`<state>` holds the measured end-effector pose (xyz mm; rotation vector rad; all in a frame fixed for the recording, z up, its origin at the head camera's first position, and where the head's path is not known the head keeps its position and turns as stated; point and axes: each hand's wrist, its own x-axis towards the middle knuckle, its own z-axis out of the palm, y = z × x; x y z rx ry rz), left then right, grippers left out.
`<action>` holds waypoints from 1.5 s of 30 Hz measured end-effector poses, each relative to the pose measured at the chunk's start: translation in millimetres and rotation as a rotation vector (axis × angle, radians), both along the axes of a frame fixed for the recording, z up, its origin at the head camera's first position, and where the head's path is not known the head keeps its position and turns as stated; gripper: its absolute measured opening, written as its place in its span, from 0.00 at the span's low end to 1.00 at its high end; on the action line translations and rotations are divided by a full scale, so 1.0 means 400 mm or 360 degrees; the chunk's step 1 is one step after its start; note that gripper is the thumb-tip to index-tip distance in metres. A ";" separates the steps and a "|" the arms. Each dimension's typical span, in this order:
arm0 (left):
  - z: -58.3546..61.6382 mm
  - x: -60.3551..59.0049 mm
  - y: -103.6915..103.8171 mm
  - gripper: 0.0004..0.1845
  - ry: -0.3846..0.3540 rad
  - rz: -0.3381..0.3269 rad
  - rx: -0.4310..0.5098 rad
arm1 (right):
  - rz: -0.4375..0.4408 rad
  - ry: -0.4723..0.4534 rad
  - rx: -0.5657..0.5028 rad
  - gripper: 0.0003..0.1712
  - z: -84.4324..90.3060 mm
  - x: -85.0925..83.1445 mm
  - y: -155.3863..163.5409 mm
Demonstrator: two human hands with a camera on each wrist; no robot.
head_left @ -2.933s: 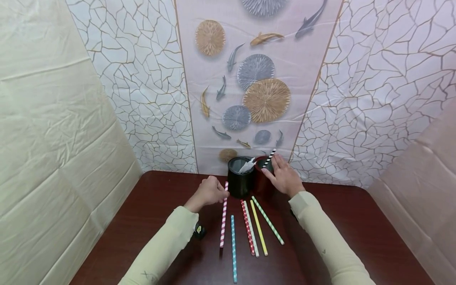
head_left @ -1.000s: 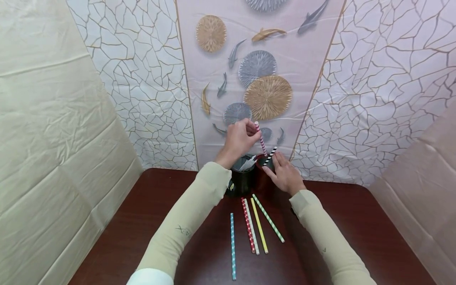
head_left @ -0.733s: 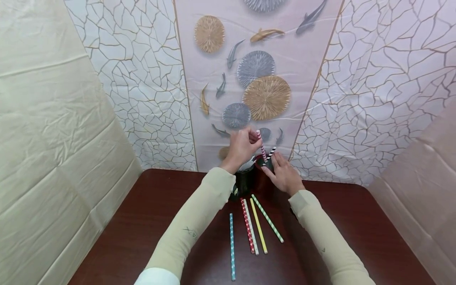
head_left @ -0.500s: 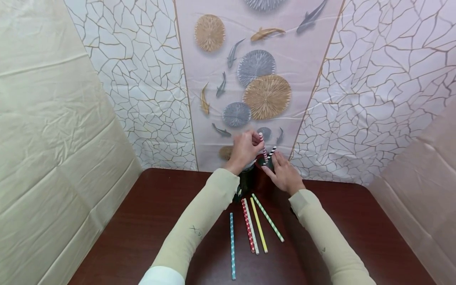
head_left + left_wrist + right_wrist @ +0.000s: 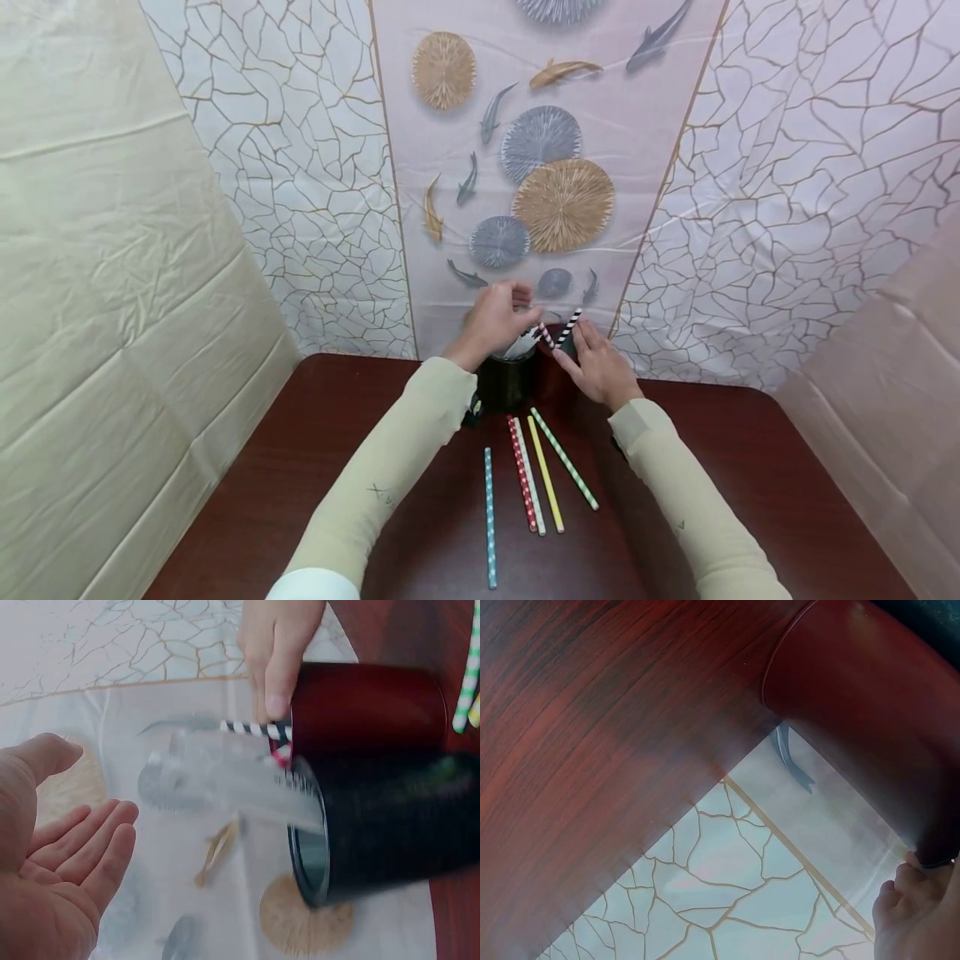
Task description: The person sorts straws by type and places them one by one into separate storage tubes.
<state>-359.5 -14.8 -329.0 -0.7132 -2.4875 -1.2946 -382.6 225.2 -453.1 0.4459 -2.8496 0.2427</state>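
Five paper straws point(image 5: 528, 475) lie nearest on the dark wooden table point(image 5: 300, 467). Beyond, the right hand point(image 5: 600, 371) grips the red cup point(image 5: 367, 701) holding two striped straws point(image 5: 567, 327); the left hand point(image 5: 491, 321) hovers open above the black cup point(image 5: 506, 383).

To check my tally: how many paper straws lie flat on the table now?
5, all before the cups: teal straw leftmost, red straw, white straw, yellow straw, green straw rightmost. Others stand in the red cup; arms may hide more.
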 end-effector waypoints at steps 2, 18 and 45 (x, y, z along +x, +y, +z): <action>0.003 0.005 -0.022 0.18 0.0003 0.0036 -0.0020 | 0.0002 0.0010 0.0001 0.50 0.001 0.000 0.000; -0.015 0.071 -0.131 0.10 0.0116 0.0176 -0.0544 | 0.0002 -0.0022 -0.0029 0.50 0.002 -0.003 0.013; -0.284 0.180 -0.164 0.26 -0.0640 -0.0096 -0.0904 | -0.0008 -0.0050 -0.0019 0.52 0.005 0.008 0.004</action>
